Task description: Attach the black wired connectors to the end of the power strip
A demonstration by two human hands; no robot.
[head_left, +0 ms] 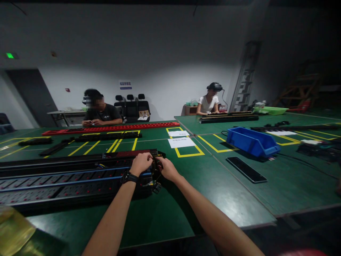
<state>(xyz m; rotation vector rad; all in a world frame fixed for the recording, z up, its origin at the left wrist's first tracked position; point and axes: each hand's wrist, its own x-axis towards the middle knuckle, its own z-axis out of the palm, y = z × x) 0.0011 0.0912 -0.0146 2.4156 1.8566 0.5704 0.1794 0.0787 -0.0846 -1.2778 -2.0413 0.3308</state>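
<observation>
A long black assembly [66, 183] with blue strips and small red dots lies across the left of the table. Both of my hands are at its right end, where small dark parts and wires [155, 176] stick out. My left hand [142, 163], a black watch on its wrist, is closed with its fingertips on the top of that end. From the right, my right hand [167, 168] reaches in with bent, closed fingers against the same end. What either hand pinches is too small and dark to make out.
Right of my hands are a phone [245, 169] and a blue bin [252, 140]. Paper sheets [181, 143] and yellow tape mark the green table [213, 192]. Behind lie a red rail [112, 128] and black bars [109, 136]. Two people [99, 113] sit across. A yellowish container [14, 231] stands near left.
</observation>
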